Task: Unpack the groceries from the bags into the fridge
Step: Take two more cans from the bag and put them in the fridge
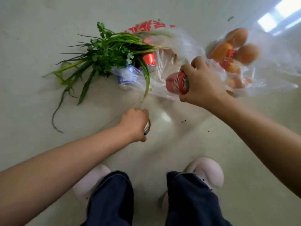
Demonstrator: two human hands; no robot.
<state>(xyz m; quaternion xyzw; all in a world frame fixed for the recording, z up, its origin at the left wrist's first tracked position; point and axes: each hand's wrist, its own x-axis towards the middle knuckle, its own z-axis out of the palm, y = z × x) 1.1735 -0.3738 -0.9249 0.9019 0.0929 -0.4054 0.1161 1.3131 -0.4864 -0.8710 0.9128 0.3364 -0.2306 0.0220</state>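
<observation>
Two clear plastic bags lie on the pale floor. The nearer bag (164,46) has red print and holds a red can (149,58) and a blue can (125,79); a bunch of green herbs and scallions (101,57) spills out of it to the left. The bag of oranges (263,62) lies to the right. My right hand (202,82) is closed around a red soda can (176,83) just above the bags. My left hand (136,124) grips another can (147,128), mostly hidden, with only its silver top and a blue edge showing.
My two feet in pale slippers (206,173) and dark trousers stand at the bottom centre, close to the bags. Bare floor (40,30) stretches to the left and far side. A bright window reflection (280,15) lies at the top right. No fridge is in view.
</observation>
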